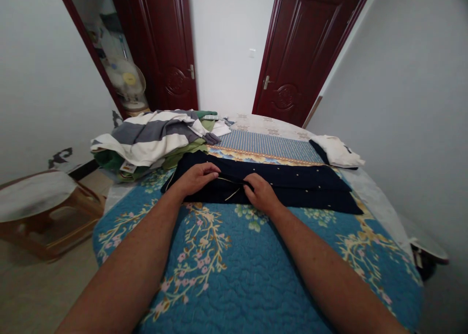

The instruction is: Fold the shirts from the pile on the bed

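- The step in hand looks like straightening or gathering the upper edge of the dark dotted garment (300,182), which lies lengthwise in front of the person on the blue quilted cover (278,275) over the desk (389,205).
- The left grip (197,178) has thumb and forefinger together, apparently pinching the garment toward its left end.
- The right grip (261,192) is curled closed on a raised fold near the garment's middle, thumb nearest the person.
- A pale cord (232,194) shows between them; whether either holds it, I cannot tell.
- The next move, I judge, calls for even tension between both grips, keeping the layers aligned.
- Both forearms reach forward and converge, backs of the hands facing up, wrists low over the cloth.
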A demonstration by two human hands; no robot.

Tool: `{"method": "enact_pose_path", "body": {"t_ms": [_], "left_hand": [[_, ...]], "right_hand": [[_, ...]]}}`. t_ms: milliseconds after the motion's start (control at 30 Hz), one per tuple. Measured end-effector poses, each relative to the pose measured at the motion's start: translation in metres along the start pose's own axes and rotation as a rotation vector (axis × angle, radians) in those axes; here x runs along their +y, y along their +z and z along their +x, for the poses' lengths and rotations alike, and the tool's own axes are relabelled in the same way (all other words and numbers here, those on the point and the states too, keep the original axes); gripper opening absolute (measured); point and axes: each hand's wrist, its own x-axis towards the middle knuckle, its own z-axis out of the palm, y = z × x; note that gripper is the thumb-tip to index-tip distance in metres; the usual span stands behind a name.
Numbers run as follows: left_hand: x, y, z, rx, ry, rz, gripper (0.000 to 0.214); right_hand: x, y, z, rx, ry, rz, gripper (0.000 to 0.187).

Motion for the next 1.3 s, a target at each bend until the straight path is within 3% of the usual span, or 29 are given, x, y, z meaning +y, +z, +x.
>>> {"method": "enact_pose_path", "body": {"t_ms": [133,167,233,367,533,600,700,867,1000,1067,1300], "left_hand": [[-0.004,-0.007,-0.007,-0.251,-0.013,0.009,0.082],[-0.005,-0.009,-0.009,-0.298,-0.021,0.034,0.086],[-0.009,-0.013,-0.012,-0.319,-0.032,0.102,0.072],[-0.013,-0.014,-0.011,-0.242,-0.014,0.177,0.031],[-0.019,0.005,0.008,0.174,-0.060,0.165,0.033],[-0.023,0.013,0.016,0.268,-0.105,0.164,0.033],[-0.027,0.015,0.019,0.266,-0.110,0.138,0.038],[-0.032,0.001,0.004,0.059,0.007,0.158,0.066],[-0.038,0.000,0.004,0.112,-0.052,0.209,0.055],[-0.040,0.005,0.009,0.146,-0.069,0.207,0.047],[-0.037,0.027,0.028,0.268,-0.190,0.319,0.024]], "right_hand": [[0.002,0.003,0.003,0.047,0.023,0.035,0.024],[0.003,0.003,0.003,0.039,0.032,0.031,0.024],[0.003,0.003,0.002,0.021,0.043,0.017,0.025],[0.003,0.003,0.000,0.004,0.039,-0.007,0.028],[0.002,0.005,0.006,0.071,0.236,0.022,0.034],[0.001,0.007,0.010,0.091,0.341,0.016,0.034],[0.000,0.008,0.015,0.090,0.427,-0.012,0.034],[0.001,0.009,0.012,0.054,0.355,-0.044,0.031],[0.002,0.009,0.007,0.037,0.174,-0.064,0.024],[0.001,0.008,0.008,0.015,0.155,-0.057,0.022],[-0.004,0.007,0.017,0.096,0.449,-0.033,0.027]]}}
